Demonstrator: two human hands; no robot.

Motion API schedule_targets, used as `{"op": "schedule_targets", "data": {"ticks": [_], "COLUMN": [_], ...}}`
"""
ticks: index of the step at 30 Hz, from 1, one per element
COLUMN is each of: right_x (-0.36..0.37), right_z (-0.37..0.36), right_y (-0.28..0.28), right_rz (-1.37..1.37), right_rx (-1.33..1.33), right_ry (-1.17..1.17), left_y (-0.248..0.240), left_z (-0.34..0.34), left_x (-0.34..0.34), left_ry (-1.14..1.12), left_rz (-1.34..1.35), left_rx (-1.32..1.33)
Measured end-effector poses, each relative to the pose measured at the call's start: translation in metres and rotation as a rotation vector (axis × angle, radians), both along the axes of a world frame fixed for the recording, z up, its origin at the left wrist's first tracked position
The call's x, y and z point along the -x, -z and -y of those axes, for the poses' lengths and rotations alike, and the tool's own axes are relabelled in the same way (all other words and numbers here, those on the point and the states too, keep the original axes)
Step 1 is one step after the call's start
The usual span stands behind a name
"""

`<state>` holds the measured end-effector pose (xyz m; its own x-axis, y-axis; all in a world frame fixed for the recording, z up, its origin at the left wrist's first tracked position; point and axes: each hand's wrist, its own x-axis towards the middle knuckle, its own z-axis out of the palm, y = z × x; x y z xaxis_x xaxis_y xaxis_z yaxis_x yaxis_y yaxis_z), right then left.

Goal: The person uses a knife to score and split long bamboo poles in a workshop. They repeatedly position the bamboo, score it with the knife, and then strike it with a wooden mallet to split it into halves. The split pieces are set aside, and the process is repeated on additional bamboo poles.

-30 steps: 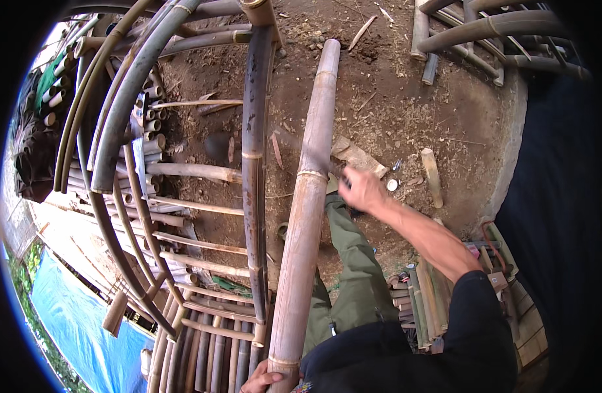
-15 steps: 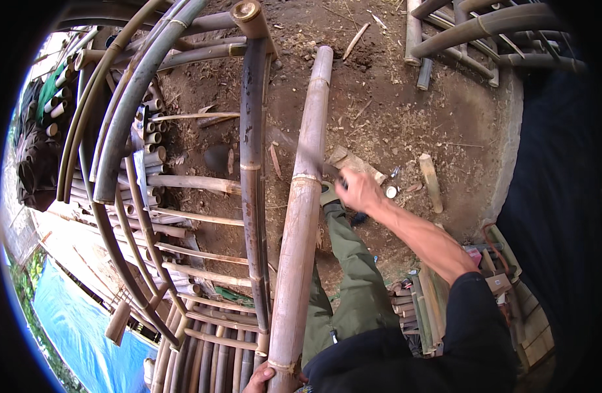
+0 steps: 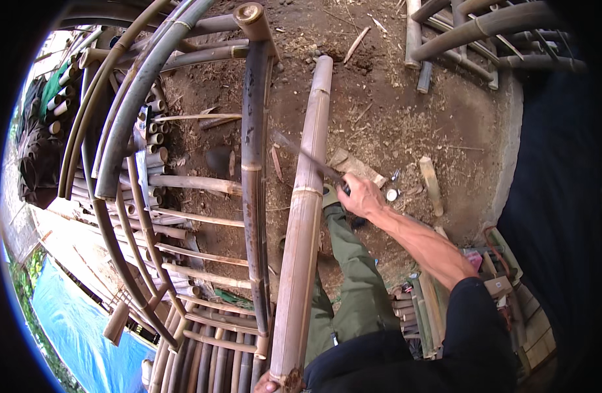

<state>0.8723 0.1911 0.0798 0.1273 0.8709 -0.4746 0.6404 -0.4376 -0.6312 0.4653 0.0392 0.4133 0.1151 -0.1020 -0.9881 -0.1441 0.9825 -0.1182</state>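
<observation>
A thick pale bamboo pole (image 3: 300,242) runs lengthwise before me, from the lower edge up over the bare ground. My right hand (image 3: 362,195) is closed round the dark handle of a long-bladed knife (image 3: 324,169). Its blade lies across the pole just beyond a joint ring, and the tip sticks out on the left side. At the near end of the pole, my left hand (image 3: 267,384) grips its left side; most of that hand is cut off by the lower edge. My green-trousered leg (image 3: 357,281) is stretched out to the right of the pole.
A bamboo frame with rungs (image 3: 254,164) stands close on the left, with stacked bamboo tubes behind it. Another bamboo frame (image 3: 484,29) is at the far right. A wood offcut (image 3: 431,185) and shavings lie on the soil. Cut bamboo pieces (image 3: 427,314) are piled at lower right.
The bamboo pole has slid slightly toward me, and my left hand has shifted a little right and down with it. My right hand has moved slightly right and down; the blade shows more clearly.
</observation>
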Motion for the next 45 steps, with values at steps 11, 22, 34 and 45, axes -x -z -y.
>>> {"op": "schedule_targets", "data": {"ticks": [11,22,34,45], "right_x": [0.055,0.055,0.063,0.069], "right_z": [0.067,0.036,0.048,0.046], "right_y": [-0.061,-0.026,-0.029,-0.014], "right_rz": [-0.224,-0.046,-0.157,-0.007], "right_rx": [-0.323,0.009,-0.329,-0.139], "right_ry": [-0.369,-0.195,-0.364,-0.154], "left_y": [-0.026,-0.008,-0.016,-0.014], "left_z": [0.044,0.039,0.038,0.039], "left_x": [0.023,0.026,0.036,0.032], "left_ry": [-0.057,-0.054,-0.056,-0.063], "left_rz": [-0.016,0.041,0.025,0.031], "left_rx": [0.031,0.038,0.040,0.049]}}
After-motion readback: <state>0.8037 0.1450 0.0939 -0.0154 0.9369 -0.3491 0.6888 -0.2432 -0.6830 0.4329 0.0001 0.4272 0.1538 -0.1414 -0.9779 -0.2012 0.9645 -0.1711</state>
